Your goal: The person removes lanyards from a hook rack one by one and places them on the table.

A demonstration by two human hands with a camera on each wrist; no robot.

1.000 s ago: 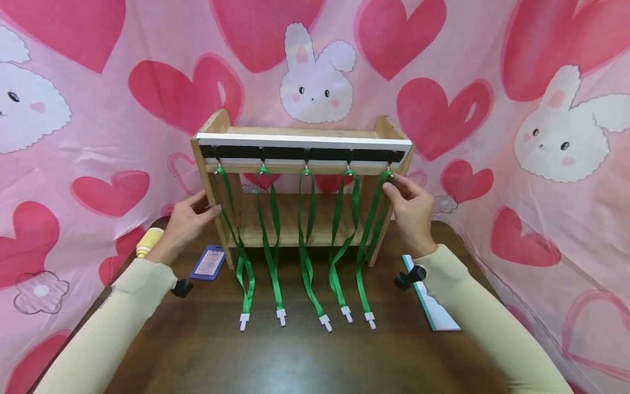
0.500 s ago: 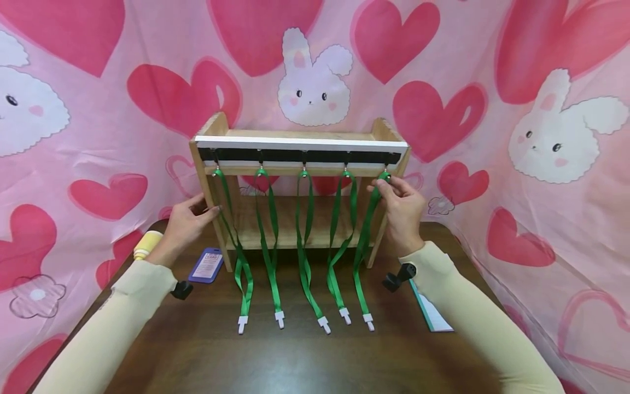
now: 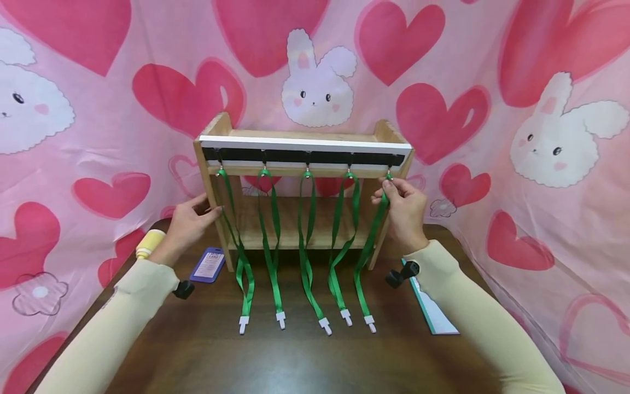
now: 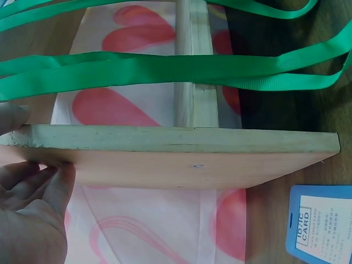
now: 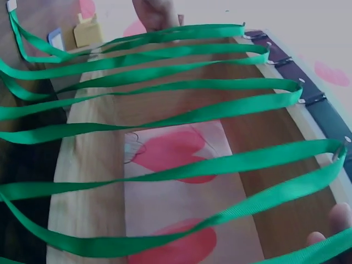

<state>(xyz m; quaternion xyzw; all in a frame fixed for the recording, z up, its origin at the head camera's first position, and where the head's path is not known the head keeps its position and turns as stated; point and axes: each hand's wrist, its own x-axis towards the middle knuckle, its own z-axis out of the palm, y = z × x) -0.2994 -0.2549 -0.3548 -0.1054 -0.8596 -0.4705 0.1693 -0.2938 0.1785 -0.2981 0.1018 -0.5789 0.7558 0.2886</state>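
Note:
A small wooden shelf (image 3: 214, 208) stands on the dark table, with several green lanyards hanging from hooks along its front. My left hand (image 3: 192, 221) grips its left side panel (image 4: 165, 165), thumb at the front edge and fingers on the outer face. Near the top of the rightmost lanyard (image 3: 373, 232), my right hand (image 3: 407, 210) pinches the strap just below its hook, the strands drawn together. White clips (image 3: 370, 323) at the lower ends lie on the tabletop. In the right wrist view, only a few fingertips (image 5: 341, 217) show beside the nearest strap.
A blue card holder (image 3: 208, 265) lies left of the shelf. Behind my left forearm is a yellow bottle (image 3: 150, 243). A notepad with a teal edge (image 3: 435, 312) lies partly under my right forearm. Pink heart-and-rabbit cloth (image 3: 315, 65) hangs behind the shelf.
My right hand has shifted slightly inward and down, and its fingers have drawn the rightmost lanyard's spread strands together. The left hand keeps its grip on the side panel.

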